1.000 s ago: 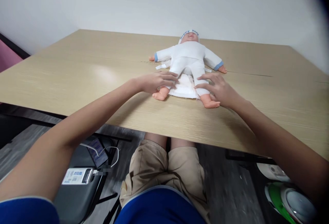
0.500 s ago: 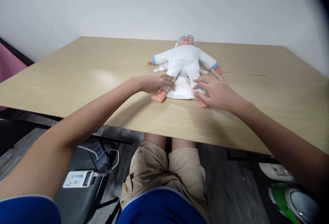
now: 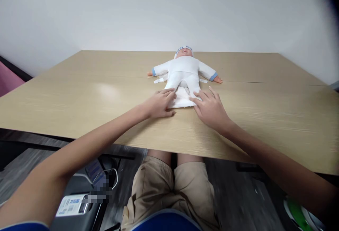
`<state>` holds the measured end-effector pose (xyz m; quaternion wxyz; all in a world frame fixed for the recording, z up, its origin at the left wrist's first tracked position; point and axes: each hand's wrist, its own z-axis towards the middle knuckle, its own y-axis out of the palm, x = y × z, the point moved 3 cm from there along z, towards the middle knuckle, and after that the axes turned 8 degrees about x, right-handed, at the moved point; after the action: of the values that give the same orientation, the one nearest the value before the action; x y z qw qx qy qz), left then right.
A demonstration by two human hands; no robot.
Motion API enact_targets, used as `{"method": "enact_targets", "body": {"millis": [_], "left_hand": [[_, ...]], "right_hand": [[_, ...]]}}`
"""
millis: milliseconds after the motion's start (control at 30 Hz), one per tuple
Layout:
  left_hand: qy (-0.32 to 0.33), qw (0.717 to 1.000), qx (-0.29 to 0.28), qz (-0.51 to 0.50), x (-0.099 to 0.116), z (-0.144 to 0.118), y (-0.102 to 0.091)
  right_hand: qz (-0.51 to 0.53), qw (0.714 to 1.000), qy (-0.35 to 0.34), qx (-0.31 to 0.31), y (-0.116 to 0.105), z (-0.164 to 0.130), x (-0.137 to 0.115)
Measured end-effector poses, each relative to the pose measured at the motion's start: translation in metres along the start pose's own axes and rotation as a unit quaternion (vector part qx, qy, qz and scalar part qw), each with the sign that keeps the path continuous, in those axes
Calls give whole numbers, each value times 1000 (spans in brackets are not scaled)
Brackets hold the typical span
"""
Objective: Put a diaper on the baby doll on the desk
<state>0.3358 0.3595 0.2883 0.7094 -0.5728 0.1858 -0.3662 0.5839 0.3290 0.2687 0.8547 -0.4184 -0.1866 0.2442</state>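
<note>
A baby doll (image 3: 185,65) in a white suit with blue cuffs lies on its back on the table, arms spread and feet toward me. Under its hips and between its legs is an opened white diaper (image 3: 182,102), its tabs sticking out at both sides. My left hand (image 3: 160,104) rests over the doll's leg on the left, fingers apart, with the thumb near the diaper's front edge. On the other leg lies my right hand (image 3: 212,109), its fingers spread and their tips by the diaper's edge. Both of the doll's feet are hidden by my hands.
The wooden table (image 3: 106,89) reaches back to a white wall. Below on the left, a black chair (image 3: 79,220) holds a white box (image 3: 69,204) and a cable. A green and white item (image 3: 298,209) is low on the right.
Both hands have shifted down around the doll's feet and the diaper's front edge. The feet, visible earlier, are now covered. My view has tilted up slightly.
</note>
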Motion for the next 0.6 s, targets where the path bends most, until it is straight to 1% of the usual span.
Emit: {"method": "enact_targets", "body": {"millis": [67,167,233,300,400,500,533,600], "left_hand": [[-15,1000,25,-5,1,-1,3],[-33,998,58,-19,3,0,3],[-54,994,85,-45,2,5,-2],[-89,985,116,-88,-4,13,-10],[-137,969,152,-141,-19,36,-25],[-138,958,197,-157,-38,68,-40],[-143,952,210,-170,-46,79,-43],[-177,935,218,-217,-66,103,-44]], "right_hand": [[28,999,16,18,0,3,5],[69,997,35,25,1,8,16],[94,994,59,19,3,13,24],[124,987,103,16,4,20,34],[188,967,169,36,3,38,50],[233,948,204,71,4,67,68],[236,945,212,84,7,79,75],[241,937,232,100,18,103,92]]}}
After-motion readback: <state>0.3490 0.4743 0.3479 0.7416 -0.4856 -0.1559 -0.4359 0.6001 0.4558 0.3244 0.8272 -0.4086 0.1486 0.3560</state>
